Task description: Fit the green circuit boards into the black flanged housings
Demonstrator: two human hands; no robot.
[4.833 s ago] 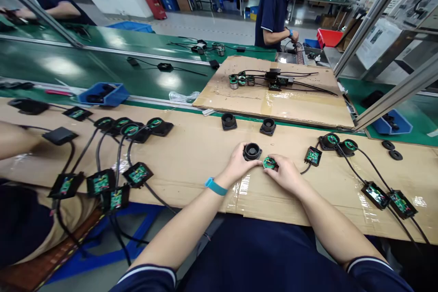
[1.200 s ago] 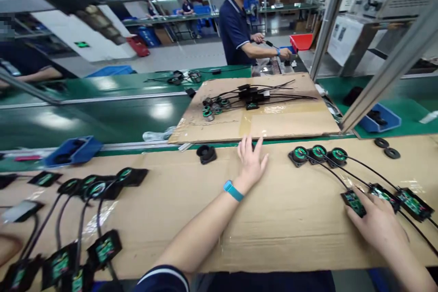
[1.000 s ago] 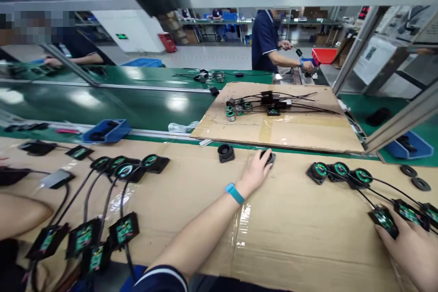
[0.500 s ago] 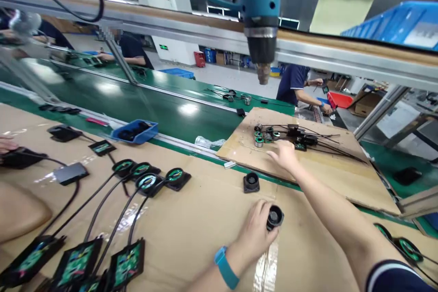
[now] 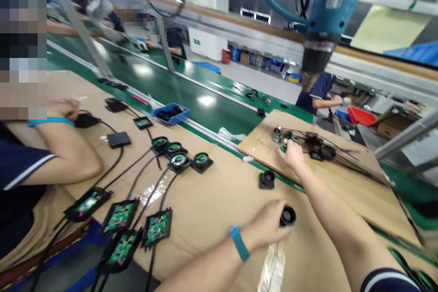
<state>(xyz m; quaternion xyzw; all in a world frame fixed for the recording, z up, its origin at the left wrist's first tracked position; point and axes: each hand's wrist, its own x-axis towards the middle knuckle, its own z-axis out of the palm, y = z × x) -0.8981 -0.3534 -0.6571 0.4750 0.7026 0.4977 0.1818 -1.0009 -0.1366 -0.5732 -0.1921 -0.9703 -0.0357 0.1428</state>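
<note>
My left hand (image 5: 270,224), with a teal wristband, is closed around a black round housing (image 5: 288,216) that rests on the cardboard-covered bench (image 5: 219,200). My right hand (image 5: 292,155) reaches far out to a raised cardboard sheet (image 5: 356,182). Its fingers pinch a green coil part (image 5: 284,147) from a small cluster of coils with black cables (image 5: 318,148). A second black housing (image 5: 267,179) sits between my two arms.
Several finished units with green coils (image 5: 179,159) and circuit boards (image 5: 119,216) on black cables lie at the left. A co-worker's arm (image 5: 61,155) rests beside them. A blue bin (image 5: 171,113) stands by the green conveyor (image 5: 164,82). A blue heat gun (image 5: 325,4) hangs overhead.
My right hand has left the boards at the right and reached up to the coils on the raised sheet. My left hand has closed on a black housing. The view swung left.
</note>
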